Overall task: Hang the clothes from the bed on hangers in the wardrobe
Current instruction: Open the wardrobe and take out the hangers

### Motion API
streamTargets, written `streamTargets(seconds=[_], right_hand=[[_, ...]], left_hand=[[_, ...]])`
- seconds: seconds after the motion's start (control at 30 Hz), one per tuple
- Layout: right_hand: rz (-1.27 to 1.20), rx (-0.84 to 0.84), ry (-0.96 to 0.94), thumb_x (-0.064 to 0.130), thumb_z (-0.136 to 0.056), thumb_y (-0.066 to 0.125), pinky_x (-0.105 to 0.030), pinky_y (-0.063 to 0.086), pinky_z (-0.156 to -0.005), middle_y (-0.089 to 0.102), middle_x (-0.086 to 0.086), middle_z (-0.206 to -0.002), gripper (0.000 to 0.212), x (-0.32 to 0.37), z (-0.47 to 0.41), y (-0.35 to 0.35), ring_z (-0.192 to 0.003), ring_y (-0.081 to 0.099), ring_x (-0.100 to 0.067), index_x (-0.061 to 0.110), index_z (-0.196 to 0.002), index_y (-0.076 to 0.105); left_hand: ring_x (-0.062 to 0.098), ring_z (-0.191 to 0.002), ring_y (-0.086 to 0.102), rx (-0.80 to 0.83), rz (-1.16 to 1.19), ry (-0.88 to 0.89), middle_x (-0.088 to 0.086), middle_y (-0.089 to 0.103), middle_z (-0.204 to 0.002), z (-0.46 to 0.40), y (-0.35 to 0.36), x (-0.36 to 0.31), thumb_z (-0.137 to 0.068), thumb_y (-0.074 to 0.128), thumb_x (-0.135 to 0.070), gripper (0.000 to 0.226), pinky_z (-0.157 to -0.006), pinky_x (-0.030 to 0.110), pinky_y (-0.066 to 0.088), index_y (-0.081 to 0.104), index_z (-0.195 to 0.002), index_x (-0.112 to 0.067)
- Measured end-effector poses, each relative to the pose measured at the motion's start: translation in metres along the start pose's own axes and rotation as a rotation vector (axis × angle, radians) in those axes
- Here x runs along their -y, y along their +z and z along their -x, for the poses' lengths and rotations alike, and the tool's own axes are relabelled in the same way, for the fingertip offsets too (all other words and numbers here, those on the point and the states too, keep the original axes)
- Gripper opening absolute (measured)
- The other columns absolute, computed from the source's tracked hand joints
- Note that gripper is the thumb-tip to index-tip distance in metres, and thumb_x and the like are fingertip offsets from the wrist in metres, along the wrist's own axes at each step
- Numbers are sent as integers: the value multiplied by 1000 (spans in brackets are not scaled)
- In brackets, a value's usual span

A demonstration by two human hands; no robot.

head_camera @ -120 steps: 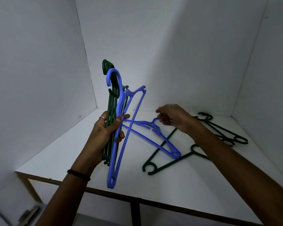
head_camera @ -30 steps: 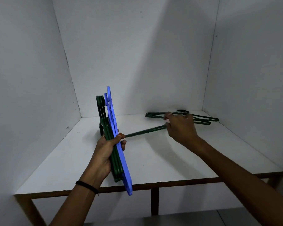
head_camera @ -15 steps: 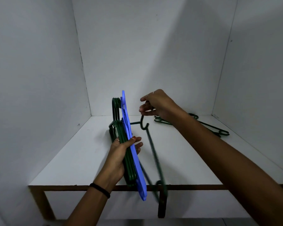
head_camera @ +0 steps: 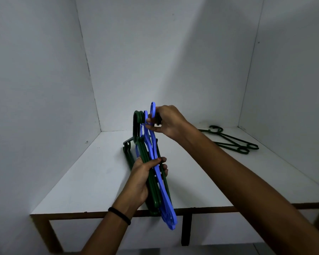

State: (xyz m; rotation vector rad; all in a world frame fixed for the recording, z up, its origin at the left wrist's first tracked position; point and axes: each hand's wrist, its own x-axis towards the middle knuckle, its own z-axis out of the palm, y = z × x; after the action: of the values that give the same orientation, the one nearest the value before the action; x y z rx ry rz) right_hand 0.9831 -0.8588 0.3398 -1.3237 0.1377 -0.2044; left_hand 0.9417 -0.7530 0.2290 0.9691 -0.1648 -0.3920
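Note:
My left hand (head_camera: 143, 178) grips a bundle of hangers (head_camera: 156, 181) by their middle, holding them upright above a white wardrobe shelf (head_camera: 99, 173). The bundle has several dark green hangers and blue ones on its right side. My right hand (head_camera: 167, 122) pinches the hook end of a dark green hanger at the top of the bundle, pressed against the blue hooks. More dark green hangers (head_camera: 232, 141) lie flat at the shelf's back right corner. No clothes are in view.
White walls enclose the shelf on the left, back and right. The shelf has a brown front edge (head_camera: 81, 214) with a dark upright support (head_camera: 186, 229) below it. A black band sits on my left wrist (head_camera: 119, 215).
My right hand has brought the green hanger, which hung down from its hook, up against the bundle in my left hand. The view has tilted slightly.

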Motion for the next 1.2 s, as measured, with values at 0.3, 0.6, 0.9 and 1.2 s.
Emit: streamTargets(seconds=[0.3,0.6,0.9,1.2], right_hand=[[604,-149,-40,23,-95,54,-29,47,-70,66,-2,-82,12,-18,-26,-92,-74,58,-13,12,-99,58],[969,-460,87,13,-93,54,-25,36,-60,54,-12,-82,9,-32,-62,-252,-70,50,-21,3,-92,55],[1304,-453,141,20,-90,57,-25,35,-59,44,-3,-68,37,-58,-118,-345,-65,47,-18,12,-62,34],[1511,-417,122,13,-92,52,-27,38,-74,44,-2,-85,27,-63,-145,-350,-88,53,-23,14,-69,37]], left_hand=[[14,-50,55,-9,-164,36,8,64,-66,-14,-3,-4,-90,54,3,34,-48,25,52,49,-122,14],[15,-50,55,-40,-147,83,6,63,-63,-35,9,-9,-91,54,2,26,-48,23,52,54,-115,11],[14,-52,55,-81,-154,110,9,62,-69,-69,44,3,-91,55,1,8,-49,24,52,59,-96,5],[15,-52,55,-127,-150,134,6,59,-62,-81,61,15,-91,53,-3,12,-49,22,52,58,-100,5]])
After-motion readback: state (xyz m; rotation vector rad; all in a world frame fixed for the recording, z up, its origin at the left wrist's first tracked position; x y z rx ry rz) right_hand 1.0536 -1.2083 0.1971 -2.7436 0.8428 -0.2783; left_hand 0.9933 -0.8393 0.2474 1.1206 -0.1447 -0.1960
